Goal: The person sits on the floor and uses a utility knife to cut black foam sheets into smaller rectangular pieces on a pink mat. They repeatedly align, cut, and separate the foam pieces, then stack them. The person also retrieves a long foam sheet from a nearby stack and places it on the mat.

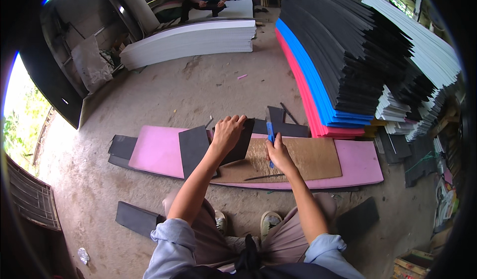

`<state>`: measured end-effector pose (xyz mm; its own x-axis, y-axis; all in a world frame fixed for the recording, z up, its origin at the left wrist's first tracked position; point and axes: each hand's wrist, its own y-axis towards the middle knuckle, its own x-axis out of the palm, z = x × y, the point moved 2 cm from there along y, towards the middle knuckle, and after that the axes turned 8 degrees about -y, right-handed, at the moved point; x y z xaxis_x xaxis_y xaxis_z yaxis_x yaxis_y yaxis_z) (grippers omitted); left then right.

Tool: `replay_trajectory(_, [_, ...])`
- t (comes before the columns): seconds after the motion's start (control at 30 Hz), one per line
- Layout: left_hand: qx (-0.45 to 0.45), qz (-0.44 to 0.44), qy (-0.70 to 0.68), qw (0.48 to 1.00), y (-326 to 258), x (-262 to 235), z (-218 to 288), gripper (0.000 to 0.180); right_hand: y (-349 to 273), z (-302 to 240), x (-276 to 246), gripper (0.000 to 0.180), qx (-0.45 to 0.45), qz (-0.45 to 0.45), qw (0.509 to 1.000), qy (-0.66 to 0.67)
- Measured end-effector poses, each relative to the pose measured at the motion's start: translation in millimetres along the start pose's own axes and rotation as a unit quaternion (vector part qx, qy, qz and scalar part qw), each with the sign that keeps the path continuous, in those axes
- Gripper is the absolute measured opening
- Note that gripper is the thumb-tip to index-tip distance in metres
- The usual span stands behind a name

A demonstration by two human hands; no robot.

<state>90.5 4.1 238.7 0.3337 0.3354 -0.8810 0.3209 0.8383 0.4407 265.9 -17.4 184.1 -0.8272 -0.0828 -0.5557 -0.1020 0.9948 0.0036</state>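
Head view: left fingers (233, 122) grip black foam (238, 142), right fingers (274, 142) hold blue knife (270, 132) beside stacked sheets (338, 55).

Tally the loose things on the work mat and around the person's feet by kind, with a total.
Black foam pieces on the pink foam mat: 2
Black foam pieces by the feet: 2
Brown cutting board: 1
Blue-handled knife, in the right hand: 1
Total: 6
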Motion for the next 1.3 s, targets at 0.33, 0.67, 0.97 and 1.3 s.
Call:
replay_trajectory(0.33, [0.002, -0.006, -0.035, 0.999, -4.0, 4.4, -3.8, 0.022, -21.5, -46.1, 9.1, 0.027, -0.11, 0.059, 0.956, -0.265])
replay_trajectory(0.67, [-0.015, -0.03, -0.124, 0.992, -5.5, 1.4, -10.4, 0.015, -23.1, -51.4, 27.0, 0.025, -0.185, 0.096, 0.917, -0.341])
replay_trajectory(0.97, [-0.023, -0.014, -0.121, 0.992, -4.5, 1.9, -8.8, 0.018, -26.2, -57.4, 31.9, 0.023, -0.172, 0.122, 0.892, -0.401])
replay_trajectory(1.3, [0.038, -0.013, -0.077, 0.996, -14.3, 9.4, -9.9, 0.022, -6.8, -70.5, 23.7, 0.025, -0.098, 0.023, 0.923, -0.372])
